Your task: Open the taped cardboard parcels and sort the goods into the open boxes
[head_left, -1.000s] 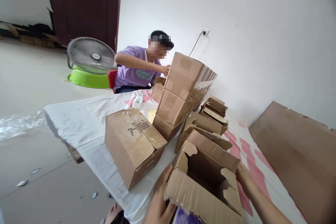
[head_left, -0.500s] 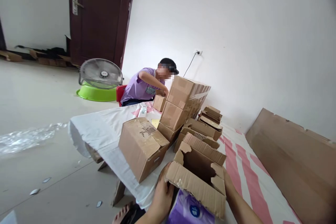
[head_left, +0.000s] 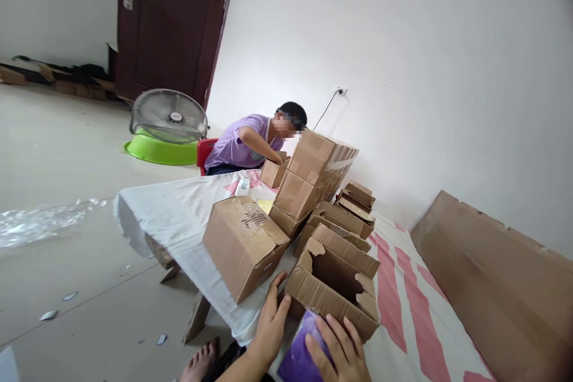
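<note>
An open cardboard box [head_left: 333, 283] with torn flaps sits at the near edge of the table [head_left: 147, 215]. My left hand [head_left: 271, 322] lies open against the box's left side, fingers stretched up along it. My right hand [head_left: 342, 349] rests with fingers spread on a purple packet [head_left: 295, 358] just in front of the box. Only the packet's top shows; the rest is under my hand and out of frame.
A closed box [head_left: 242, 245] stands left of the open one, with several more boxes stacked behind [head_left: 313, 179]. A person in a purple shirt [head_left: 242, 143] works at the far end. A cardboard sheet [head_left: 496, 274] leans at the right wall. A fan [head_left: 169, 116] stands on the floor.
My right hand left the box's right side and came down onto the purple packet. My left hand slid from gripping the box's flap to lying flat on its side. The view tilted up.
</note>
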A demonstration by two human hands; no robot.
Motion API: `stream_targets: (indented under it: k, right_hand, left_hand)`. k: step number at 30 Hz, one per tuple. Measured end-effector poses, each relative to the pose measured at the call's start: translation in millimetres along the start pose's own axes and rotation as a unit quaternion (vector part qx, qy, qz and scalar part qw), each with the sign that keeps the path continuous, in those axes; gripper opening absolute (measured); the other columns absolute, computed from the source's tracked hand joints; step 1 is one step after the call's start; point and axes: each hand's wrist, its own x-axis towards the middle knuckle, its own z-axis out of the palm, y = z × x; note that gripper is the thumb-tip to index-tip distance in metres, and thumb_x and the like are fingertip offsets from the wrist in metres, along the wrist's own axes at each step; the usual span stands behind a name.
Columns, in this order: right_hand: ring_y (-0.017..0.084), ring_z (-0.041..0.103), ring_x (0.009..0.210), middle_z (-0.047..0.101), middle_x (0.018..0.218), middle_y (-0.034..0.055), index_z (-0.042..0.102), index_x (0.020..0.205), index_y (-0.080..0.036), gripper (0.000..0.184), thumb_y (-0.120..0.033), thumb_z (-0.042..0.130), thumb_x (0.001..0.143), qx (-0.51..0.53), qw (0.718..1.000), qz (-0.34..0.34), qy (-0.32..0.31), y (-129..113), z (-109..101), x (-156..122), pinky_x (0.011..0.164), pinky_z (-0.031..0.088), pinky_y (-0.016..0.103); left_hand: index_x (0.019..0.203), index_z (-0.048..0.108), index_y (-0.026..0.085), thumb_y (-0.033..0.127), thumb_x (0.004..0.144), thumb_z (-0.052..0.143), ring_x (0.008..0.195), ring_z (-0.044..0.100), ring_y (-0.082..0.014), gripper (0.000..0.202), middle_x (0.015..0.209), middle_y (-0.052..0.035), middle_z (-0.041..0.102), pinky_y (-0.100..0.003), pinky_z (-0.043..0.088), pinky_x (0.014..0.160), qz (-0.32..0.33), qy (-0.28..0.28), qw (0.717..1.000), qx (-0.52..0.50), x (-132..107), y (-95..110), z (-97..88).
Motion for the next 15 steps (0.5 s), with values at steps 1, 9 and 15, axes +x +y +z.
stream_targets:
  k: [1, 9, 15]
  right_hand:
    - [0.031, 0.06, 0.119, 0.065, 0.13, 0.0046, 0.053, 0.136, -0.037, 0.051, -0.048, 0.06, 0.087, -0.015, 0.999, -0.036, 0.008, 1.3, 7.6, 9.0, 0.104, 0.042, 0.049]
    - [0.029, 0.058, 0.115, 0.062, 0.133, 0.0079, 0.051, 0.139, -0.025, 0.063, -0.035, 0.063, 0.078, -0.107, 0.989, -0.094, 0.024, 5.8, 17.9, 41.7, 0.097, 0.04, 0.039]
    - [0.027, 0.054, 0.119, 0.057, 0.14, 0.0029, 0.046, 0.142, -0.029, 0.061, -0.037, 0.062, 0.083, -0.134, 0.991, -0.023, 0.005, 12.9, 25.0, 49.1, 0.1, 0.036, 0.039]
  left_hand:
    - [0.134, 0.05, 0.015, 0.043, 0.088, 0.046, 0.139, 0.041, -0.029, 0.053, 0.143, -0.0151, 0.052, -0.049, 0.027, 0.119, 0.001, -0.004, 1.0, -0.01, -0.7, -0.6, -1.6]
    - [0.139, 0.044, 0.014, 0.042, 0.091, 0.042, 0.143, 0.034, -0.0284, 0.056, 0.148, -0.0162, 0.045, -0.05, 0.019, 0.122, 0.026, 0.019, 0.999, 0.029, -1.0, -9.0, -3.3]
    - [0.139, 0.044, 0.014, 0.041, 0.092, 0.042, 0.144, 0.033, -0.0294, 0.054, 0.149, -0.0163, 0.043, -0.054, 0.021, 0.121, 0.048, 0.022, 0.997, 0.053, -1.5, -15.5, -0.3]
